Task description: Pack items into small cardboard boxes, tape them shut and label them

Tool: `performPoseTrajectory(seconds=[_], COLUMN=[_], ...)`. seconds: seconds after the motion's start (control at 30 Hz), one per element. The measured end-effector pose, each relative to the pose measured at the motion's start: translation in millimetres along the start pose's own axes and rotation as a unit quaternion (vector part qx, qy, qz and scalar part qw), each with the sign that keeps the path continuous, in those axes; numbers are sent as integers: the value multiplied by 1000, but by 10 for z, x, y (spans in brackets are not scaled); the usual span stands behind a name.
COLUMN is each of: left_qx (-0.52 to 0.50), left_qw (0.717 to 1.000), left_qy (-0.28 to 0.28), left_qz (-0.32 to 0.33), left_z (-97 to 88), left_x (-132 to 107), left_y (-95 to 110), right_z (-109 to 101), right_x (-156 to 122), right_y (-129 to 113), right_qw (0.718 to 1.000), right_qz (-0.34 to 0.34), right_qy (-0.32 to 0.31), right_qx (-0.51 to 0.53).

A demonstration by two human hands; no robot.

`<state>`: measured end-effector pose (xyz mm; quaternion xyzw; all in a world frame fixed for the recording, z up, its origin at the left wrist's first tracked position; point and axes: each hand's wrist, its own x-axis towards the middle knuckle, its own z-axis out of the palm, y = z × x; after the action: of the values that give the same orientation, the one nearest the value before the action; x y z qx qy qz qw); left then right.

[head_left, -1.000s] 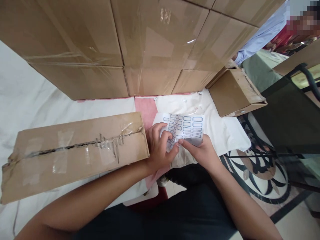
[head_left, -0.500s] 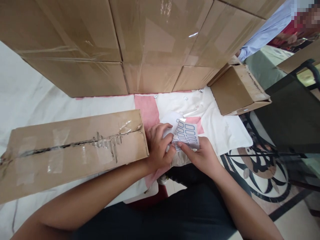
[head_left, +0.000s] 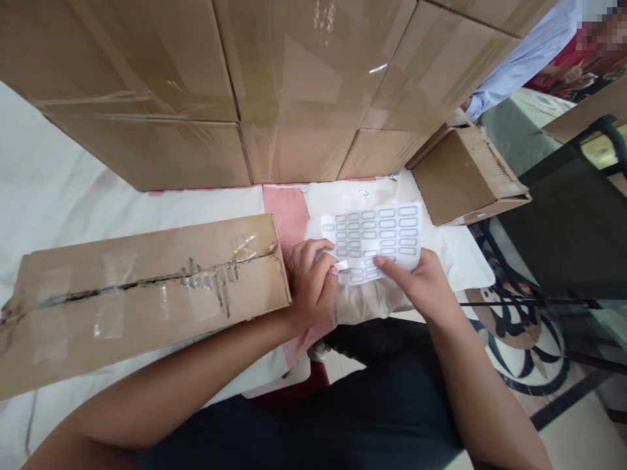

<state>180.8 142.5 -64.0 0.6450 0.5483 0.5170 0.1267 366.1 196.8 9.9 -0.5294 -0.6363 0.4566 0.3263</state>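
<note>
step: left hand [head_left: 311,281] pinch-peels tiny white paper sticker [head_left: 341,266].
right hand [head_left: 421,284]: grip closed on blue-outlined white label sheet [head_left: 372,230], 3 o'clock of it.
next: probably a slow pull.

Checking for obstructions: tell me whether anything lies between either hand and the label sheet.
Nothing visible does. The right hand holds the label sheet directly by its near edge; the left hand pinches a small white label at that edge.

Soft, even indoor light; glare on box tape [head_left: 378,67]; wide-angle bending at edges, slight blur.
</note>
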Motion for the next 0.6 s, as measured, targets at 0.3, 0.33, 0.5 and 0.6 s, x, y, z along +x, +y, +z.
performPoseTrajectory(seconds=[0.3, 0.33, 0.5, 0.6], left_qx=[-3, -3, -6, -5], left_qw=[1000, 1000, 999, 998], left_qy=[-1, -7, -44, -58], left_qz=[1, 2, 18, 21], left_z=[2, 5, 16, 9], left_x=[-3, -4, -7, 4], left_y=[-21, -24, -21, -16], right_z=[-472, -453, -54, 118], right_x=[342, 303, 10, -32], right_y=[250, 227, 20, -83], right_qw=[965, 954, 957, 949], right_qz=[51, 36, -134, -165], right_qy=[117, 110, -120, -138], right_qx=[-227, -278, -227, -231])
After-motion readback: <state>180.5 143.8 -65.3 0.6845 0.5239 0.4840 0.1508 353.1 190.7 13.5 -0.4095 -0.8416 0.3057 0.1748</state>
